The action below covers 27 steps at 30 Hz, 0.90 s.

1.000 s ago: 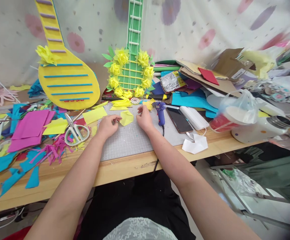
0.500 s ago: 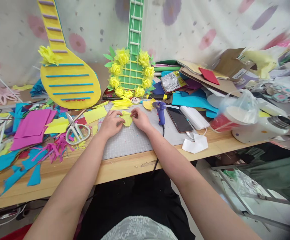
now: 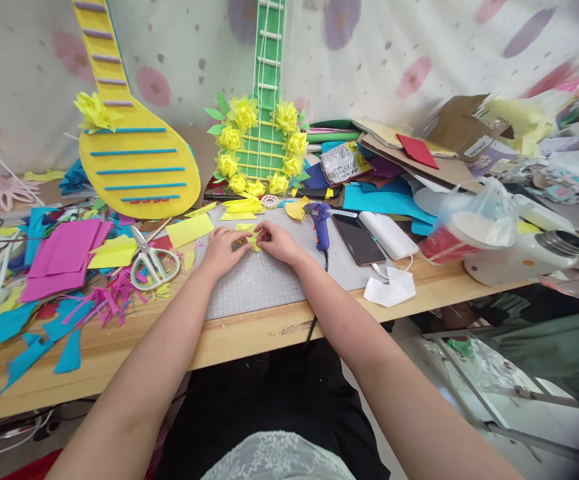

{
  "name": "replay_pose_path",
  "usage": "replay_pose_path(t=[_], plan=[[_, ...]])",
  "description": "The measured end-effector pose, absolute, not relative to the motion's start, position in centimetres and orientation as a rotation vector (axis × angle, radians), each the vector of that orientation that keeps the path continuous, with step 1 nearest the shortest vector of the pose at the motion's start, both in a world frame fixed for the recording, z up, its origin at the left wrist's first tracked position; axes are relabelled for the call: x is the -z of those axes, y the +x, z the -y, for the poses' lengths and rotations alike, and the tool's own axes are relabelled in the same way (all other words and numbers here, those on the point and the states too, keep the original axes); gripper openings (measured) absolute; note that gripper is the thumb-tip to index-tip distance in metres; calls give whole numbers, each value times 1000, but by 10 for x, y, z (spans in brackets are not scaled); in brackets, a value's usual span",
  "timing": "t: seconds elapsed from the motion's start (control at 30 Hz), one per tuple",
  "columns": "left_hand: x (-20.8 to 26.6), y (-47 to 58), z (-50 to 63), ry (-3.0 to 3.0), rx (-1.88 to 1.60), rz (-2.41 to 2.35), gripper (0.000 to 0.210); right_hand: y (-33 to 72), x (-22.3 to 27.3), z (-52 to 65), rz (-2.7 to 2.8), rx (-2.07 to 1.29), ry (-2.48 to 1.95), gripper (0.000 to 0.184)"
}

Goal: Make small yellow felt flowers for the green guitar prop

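Observation:
A small piece of yellow crepe paper (image 3: pixel 246 228) is between my hands above the grey cutting mat (image 3: pixel 249 293). My left hand (image 3: pixel 223 250) is closed on its left side, thumb and fingertips pressed on it. From the other side my right hand (image 3: pixel 276 241) pinches the same piece; my fingers cover part of it. Cut yellow strips (image 3: pixel 242 208) lie just beyond my hands. To the right, a purple glue gun (image 3: pixel 320 230) rests on the mat. White-handled scissors (image 3: pixel 155 263) lie on the left amid paper scraps.
A yellow paper guitar (image 3: pixel 139 167) and a green one (image 3: pixel 264 143) ringed with yellow flowers stand at the back. Right of the glue gun are a phone (image 3: pixel 359 238), a white power bank (image 3: pixel 388 235) and a bagged cup (image 3: pixel 464 233). Magenta sheets (image 3: pixel 66 257) lie left.
My hands have come closer together over the yellow paper, and less of it shows between them. My left thumb now reaches toward my right fingertips.

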State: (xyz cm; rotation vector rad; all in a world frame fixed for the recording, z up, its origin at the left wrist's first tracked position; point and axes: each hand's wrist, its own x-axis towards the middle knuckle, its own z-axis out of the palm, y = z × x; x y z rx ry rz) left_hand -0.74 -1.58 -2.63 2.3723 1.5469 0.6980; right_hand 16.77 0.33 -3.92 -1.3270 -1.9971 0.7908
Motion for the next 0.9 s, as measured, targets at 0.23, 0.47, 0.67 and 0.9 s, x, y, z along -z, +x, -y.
replay_pose_path(t=[0.23, 0.47, 0.67, 0.9], plan=[[22, 0, 17, 2166, -762, -1606, 30, 168, 41, -5, 1981, -823, -1334, 26], [22, 4, 18, 2151, -744, -1703, 28, 168, 37, -2, 2002, -788, -1338, 26], [23, 10, 18, 2085, -767, -1796, 28, 166, 32, 0, 2012, -753, -1363, 17], [25, 12, 16, 2056, -769, -1797, 29, 165, 33, 2, 2059, -723, -1363, 23]])
